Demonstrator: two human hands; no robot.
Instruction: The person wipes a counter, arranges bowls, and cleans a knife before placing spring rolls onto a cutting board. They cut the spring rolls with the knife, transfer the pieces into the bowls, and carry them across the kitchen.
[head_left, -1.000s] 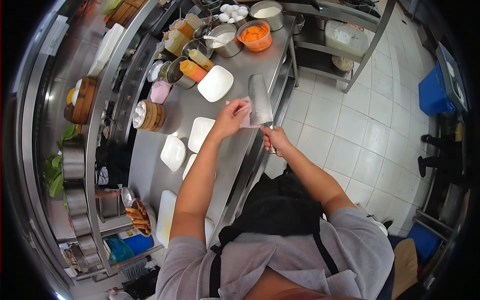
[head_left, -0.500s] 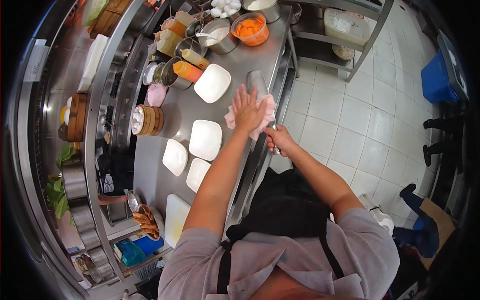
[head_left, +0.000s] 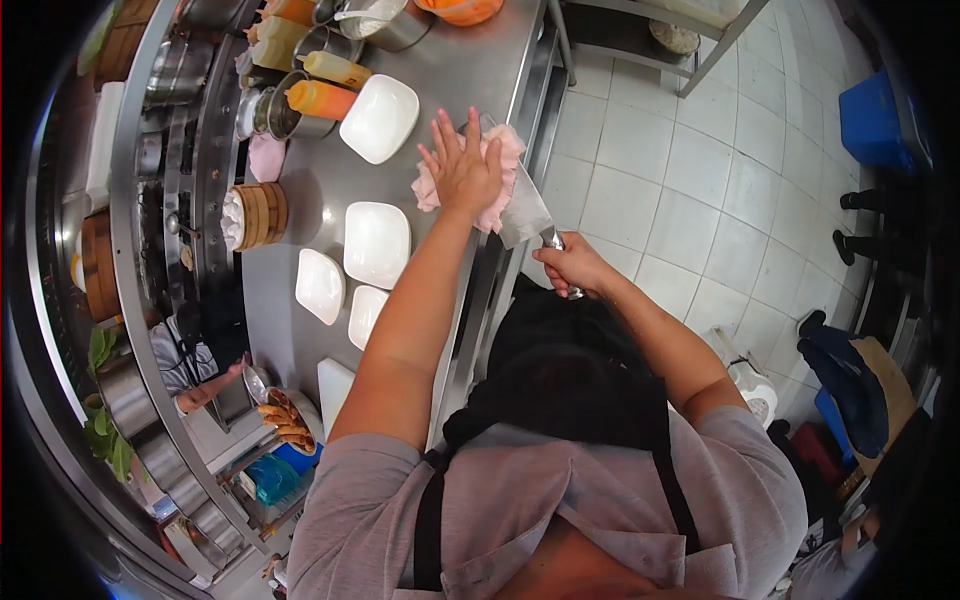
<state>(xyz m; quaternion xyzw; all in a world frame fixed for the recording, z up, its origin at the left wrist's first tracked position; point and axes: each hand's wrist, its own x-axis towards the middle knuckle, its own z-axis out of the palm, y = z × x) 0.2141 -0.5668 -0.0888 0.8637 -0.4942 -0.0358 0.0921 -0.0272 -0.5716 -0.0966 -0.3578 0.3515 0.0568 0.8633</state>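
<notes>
My right hand (head_left: 575, 262) is closed round the metal handle of a cleaver (head_left: 527, 212), whose broad blade reaches up and left over the steel counter's edge. My left hand (head_left: 467, 175) lies flat with its fingers spread on a crumpled pink cloth (head_left: 506, 150). The cloth covers the far part of the blade and hides it. Left of this hand are white square dishes: one dish (head_left: 380, 118) farther up, another dish (head_left: 378, 244) lower down, and a smaller dish (head_left: 320, 287) beside that one. My left forearm partly covers a further white dish (head_left: 366, 316).
Squeeze bottles (head_left: 322, 98) and metal pots (head_left: 392, 25) stand at the counter's far left. A bamboo steamer (head_left: 262, 216) sits by the shelf. Near a bowl of browned food (head_left: 290, 418) a co-worker's hand (head_left: 238, 368) reaches in. A blue bin (head_left: 872, 122) stands across the tiled floor.
The cleaver's blade has slid out from the cloth towards me, so the part near the handle now shows. The view has shifted, and a co-worker's arm shows more at the left.
</notes>
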